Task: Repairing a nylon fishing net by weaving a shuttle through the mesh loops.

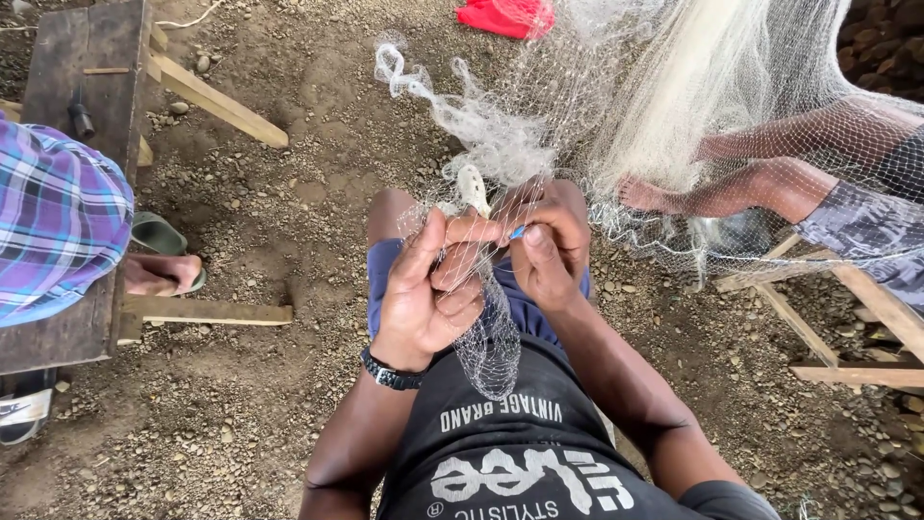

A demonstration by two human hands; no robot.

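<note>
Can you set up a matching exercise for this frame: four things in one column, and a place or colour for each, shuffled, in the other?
Things:
1. fishing net
2. wristwatch
3. red cloth
4. green sandal

Places or colours:
A. on the ground at the top edge
B. on the left hand's wrist
C. on a foot beside the wooden bench
D. whitish, pinched by both hands; right hand

Pairs: 1-D, 2-B, 3-A, 4-C

Fine pale mesh fishing net (pixel 486 332), bunched and draped over the knee, trailing up and right in folds
</note>
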